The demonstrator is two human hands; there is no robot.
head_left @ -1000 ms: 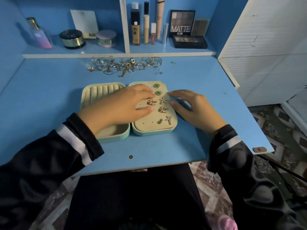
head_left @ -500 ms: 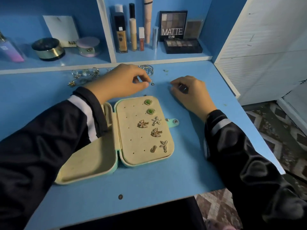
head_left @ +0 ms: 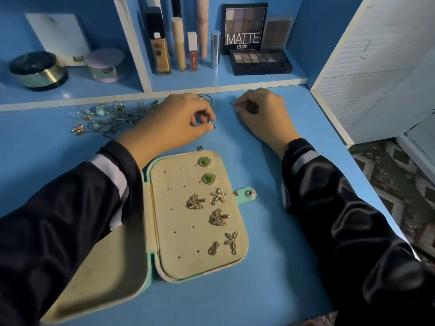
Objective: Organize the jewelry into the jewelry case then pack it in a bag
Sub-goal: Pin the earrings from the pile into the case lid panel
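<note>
Jewelry case [head_left: 179, 208] sits open near the desk [head_left: 270, 255] edge.

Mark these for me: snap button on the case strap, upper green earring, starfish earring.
snap button [head_left: 250, 193], head view, centre of the metal stud on the strap.
upper green earring [head_left: 203, 161], head view, middle of the green stone.
starfish earring [head_left: 218, 196], head view, hub where its arms meet.

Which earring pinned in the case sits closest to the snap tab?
The star-shaped earring, just below the two green studs. The snap tab juts out right beside it, while the others sit further away.
</note>
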